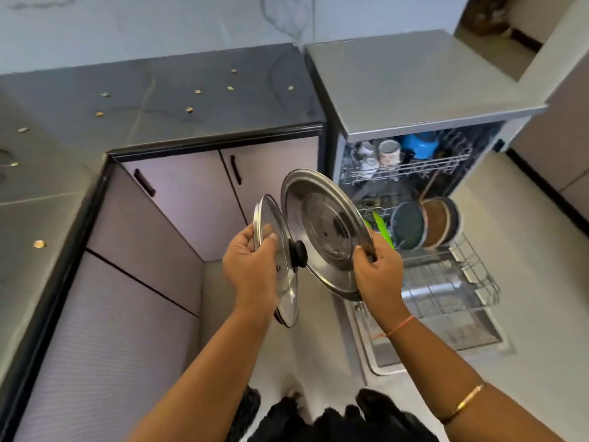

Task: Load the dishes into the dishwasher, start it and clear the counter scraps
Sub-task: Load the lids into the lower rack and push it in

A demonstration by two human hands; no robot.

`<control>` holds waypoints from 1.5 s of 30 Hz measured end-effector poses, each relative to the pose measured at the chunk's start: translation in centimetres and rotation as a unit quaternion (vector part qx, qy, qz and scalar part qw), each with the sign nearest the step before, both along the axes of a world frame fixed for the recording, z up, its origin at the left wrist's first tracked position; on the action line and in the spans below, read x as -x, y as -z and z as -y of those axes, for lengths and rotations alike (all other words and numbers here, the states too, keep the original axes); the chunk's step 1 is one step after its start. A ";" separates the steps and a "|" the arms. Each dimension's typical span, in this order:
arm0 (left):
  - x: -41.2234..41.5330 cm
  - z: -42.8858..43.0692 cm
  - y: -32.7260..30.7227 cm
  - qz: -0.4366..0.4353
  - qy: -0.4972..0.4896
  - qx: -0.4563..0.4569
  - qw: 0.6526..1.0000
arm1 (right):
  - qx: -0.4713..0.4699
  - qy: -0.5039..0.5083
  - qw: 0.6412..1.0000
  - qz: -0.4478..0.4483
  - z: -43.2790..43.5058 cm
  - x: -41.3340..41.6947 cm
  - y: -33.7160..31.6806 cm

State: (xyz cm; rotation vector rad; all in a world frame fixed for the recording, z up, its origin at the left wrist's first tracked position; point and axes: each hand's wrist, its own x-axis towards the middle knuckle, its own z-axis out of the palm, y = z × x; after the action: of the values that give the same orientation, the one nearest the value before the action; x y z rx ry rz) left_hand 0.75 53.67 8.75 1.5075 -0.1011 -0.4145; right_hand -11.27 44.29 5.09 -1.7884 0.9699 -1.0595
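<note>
**Small lid** – glass with a metal rim and a black knob. It is held nearly upright and edge-on. The left hand grips its left rim, thumb pressed on the near face and fingers curled behind.

**Large lid** – glass and steel, underside towards the camera, tilted. The right hand pinches its lower right rim, with the fingers wrapped over the edge. Whether the small lid's knob touches it cannot be told.

**Dishwasher** – door down, both racks drawn out. The upper rack holds mugs. The lower rack holds plates standing at its far end. Both lids hang in the air just left of the lower rack.

**Counter** – dark stone with small scraps scattered on it, well apart from both hands.
</note>
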 end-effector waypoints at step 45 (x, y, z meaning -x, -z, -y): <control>29.7 40.4 21.1 -0.078 0.199 -0.166 0.963 | -0.195 0.116 0.967 -0.114 39.7 32.2 19.2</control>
State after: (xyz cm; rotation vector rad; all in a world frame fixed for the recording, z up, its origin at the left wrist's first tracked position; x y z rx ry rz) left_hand -28.96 13.22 -12.37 1.7812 -0.2210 -0.9073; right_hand -43.45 4.64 -14.07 -1.5147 1.4479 -0.7413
